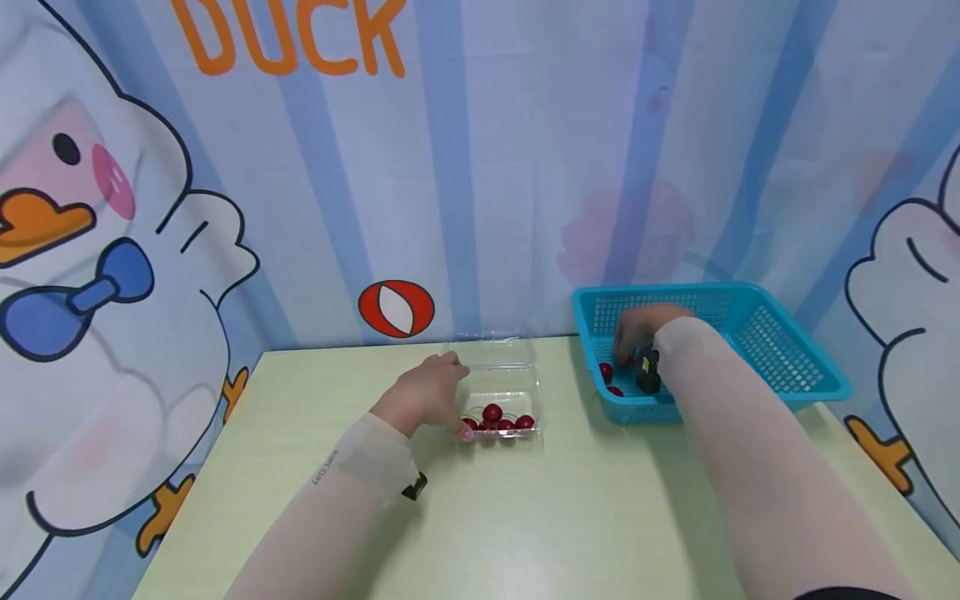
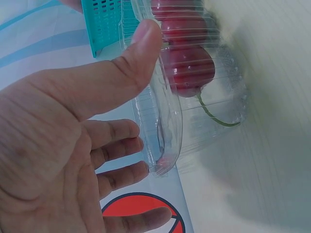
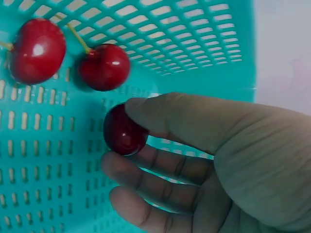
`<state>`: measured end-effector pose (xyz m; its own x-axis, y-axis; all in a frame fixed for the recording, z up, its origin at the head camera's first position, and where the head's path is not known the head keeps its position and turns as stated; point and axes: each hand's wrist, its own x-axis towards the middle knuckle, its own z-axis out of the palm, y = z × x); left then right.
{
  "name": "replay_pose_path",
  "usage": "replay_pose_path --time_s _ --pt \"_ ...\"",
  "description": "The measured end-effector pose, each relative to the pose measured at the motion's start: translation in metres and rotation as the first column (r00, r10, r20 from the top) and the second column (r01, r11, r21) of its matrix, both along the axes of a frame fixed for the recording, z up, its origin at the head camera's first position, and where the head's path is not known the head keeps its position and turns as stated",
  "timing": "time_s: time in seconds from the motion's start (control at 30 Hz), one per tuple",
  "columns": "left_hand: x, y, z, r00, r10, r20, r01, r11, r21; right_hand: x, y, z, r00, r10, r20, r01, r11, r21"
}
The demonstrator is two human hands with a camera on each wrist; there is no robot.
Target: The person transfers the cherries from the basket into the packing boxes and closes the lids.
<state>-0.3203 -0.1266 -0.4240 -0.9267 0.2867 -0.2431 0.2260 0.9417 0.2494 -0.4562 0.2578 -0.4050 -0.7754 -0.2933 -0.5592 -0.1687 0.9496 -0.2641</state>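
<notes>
In the basket, my right hand (image 1: 645, 329) pinches a dark red cherry (image 3: 124, 131) between thumb and fingers. Two more cherries lie near it on the basket floor, one a stemmed cherry (image 3: 104, 67), the other a larger-looking cherry (image 3: 38, 51). My left hand (image 1: 427, 396) is at the left side of a clear plastic box (image 2: 170, 131), its thumb against the front corner and its other fingers loosely extended along the side. Several cherries (image 1: 492, 412) lie inside the box toward its front. One of them shows a green stem (image 2: 211, 114).
The turquoise basket (image 1: 802, 354) stands at the table's back right, with perforated raised walls. The box's clear lid (image 1: 491, 352) is folded back toward the curtain (image 1: 495, 167) behind the pale table (image 1: 525, 517).
</notes>
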Motion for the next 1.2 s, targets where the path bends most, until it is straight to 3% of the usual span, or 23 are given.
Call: replay_pose_path --time_s 0.33,0.47,0.6,0.8,0.9,0.97,1.2 --pt "0.002 0.003 0.000 1.000 0.009 0.011 -0.009 1.000 0.006 0.012 -0.002 0.032 0.999 -0.040 -0.027 0.034 0.981 -0.192" --pt "0.004 0.003 -0.001 1.000 0.015 0.014 -0.016 1.000 0.013 0.026 -0.016 0.048 0.990 0.003 -0.141 -0.030 0.981 -0.193" --pt "0.003 0.001 -0.001 1.000 0.029 0.002 -0.029 1.000 0.004 0.037 -0.041 0.068 0.955 0.063 -0.289 -0.109 0.984 -0.144" --pt "0.002 0.003 -0.002 1.000 0.012 -0.002 -0.012 1.000 0.009 0.054 -0.085 0.088 0.879 0.184 -0.439 -0.224 0.974 -0.039" --pt "0.002 0.004 0.000 1.000 0.002 -0.011 -0.001 1.000 0.003 0.066 -0.111 0.088 0.853 0.243 -0.462 -0.297 0.954 -0.048" --pt "0.002 0.004 0.001 1.000 -0.002 -0.015 0.002 1.000 -0.003 0.073 -0.128 0.083 0.847 0.282 -0.451 -0.347 0.936 -0.066" --pt "0.001 0.003 0.000 1.000 -0.001 -0.008 0.001 1.000 -0.002 0.093 -0.171 0.047 0.805 0.392 -0.446 -0.464 0.884 -0.060"
